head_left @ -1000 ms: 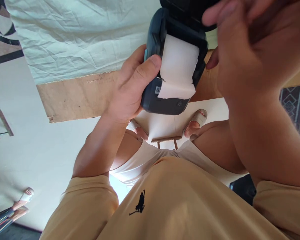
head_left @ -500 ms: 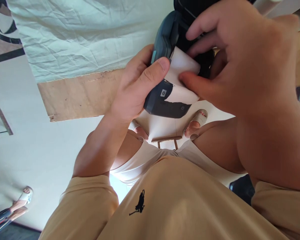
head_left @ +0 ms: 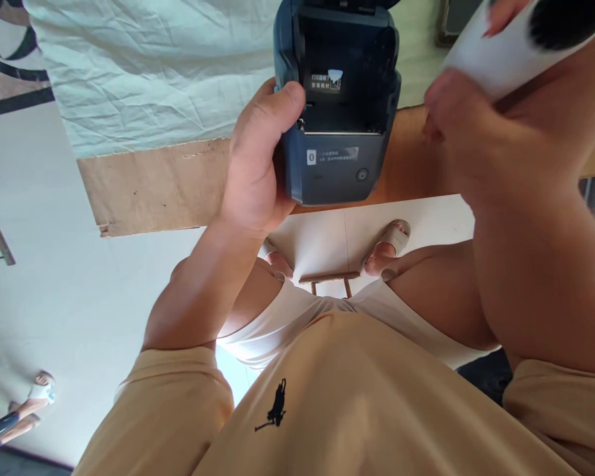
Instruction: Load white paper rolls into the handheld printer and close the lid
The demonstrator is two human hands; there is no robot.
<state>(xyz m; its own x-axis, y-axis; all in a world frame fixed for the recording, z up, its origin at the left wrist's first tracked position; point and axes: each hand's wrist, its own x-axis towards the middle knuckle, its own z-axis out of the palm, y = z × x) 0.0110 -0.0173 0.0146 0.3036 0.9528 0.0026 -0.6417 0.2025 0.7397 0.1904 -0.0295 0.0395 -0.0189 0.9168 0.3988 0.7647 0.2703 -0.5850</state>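
Note:
A dark blue label printer (head_left: pixel 334 168) is tipped toward me over the table edge, its lid up and its paper bay bare inside. My left hand (head_left: pixel 262 158) grips the printer by its left side, thumb on the upper rim. At the upper right, my right hand (head_left: pixel 469 125) is closed around a white paper roll (head_left: pixel 496 56) with a dark core end. The roll is apart from the printer, and part of it runs past the frame's top edge. Motion blurs the right fingers somewhat.
A pale green cloth (head_left: pixel 158 73) covers the table, with a bare wooden edge (head_left: pixel 153 188) in front. Part of a dark object (head_left: pixel 449 26) lies on the cloth behind the roll. Another person's feet (head_left: pixel 39 390) show on the floor at lower left.
My right hand has drawn the paper roll out of the printer and carried it to the upper right. The printer has turned more upright, showing its bay and front panel.

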